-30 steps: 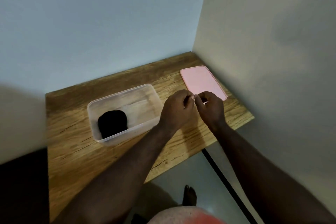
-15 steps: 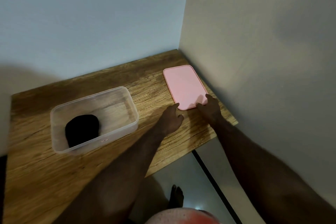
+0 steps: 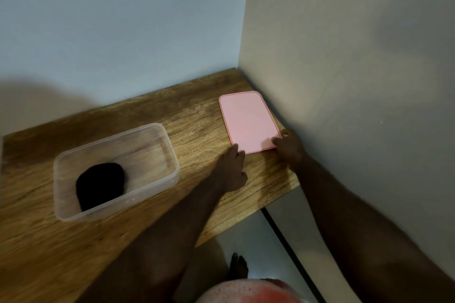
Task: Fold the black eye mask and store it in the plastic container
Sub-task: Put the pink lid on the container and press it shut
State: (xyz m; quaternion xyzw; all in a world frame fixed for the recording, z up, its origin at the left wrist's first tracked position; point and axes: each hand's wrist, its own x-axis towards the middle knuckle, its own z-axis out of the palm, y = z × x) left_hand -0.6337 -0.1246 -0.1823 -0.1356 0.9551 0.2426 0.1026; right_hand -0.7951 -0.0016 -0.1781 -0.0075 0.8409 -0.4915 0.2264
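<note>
A folded black eye mask (image 3: 99,183) lies inside the clear plastic container (image 3: 175,165), bunched in its near left corner, on a wooden table (image 3: 197,115). The folding and stowing appear done. What seems to remain is closing the box: its pink lid (image 3: 247,120) lies flat on the table, well apart from the container, at the far right beside the wall.

Both hands are at the lid's near edge. The left hand (image 3: 232,172) rests on the wood with fingers stretched out and relaxed, its tips touching the lid's near left corner and holding nothing. The right hand (image 3: 290,147) is on the near right corner, one fingertip on the pink top and another at the side edge. Whether it actually pinches the lid cannot be told from this angle. The lid is not yet lifted.

The table, in dark-grained wood finish, fits into a room corner where a pale blue-grey far wall (image 3: 123,19) meets a cream right wall (image 3: 344,56). Below its near edge are a light floor (image 3: 246,236), a dark strip (image 3: 283,236) running along it, and the person's bare foot (image 3: 237,268).
</note>
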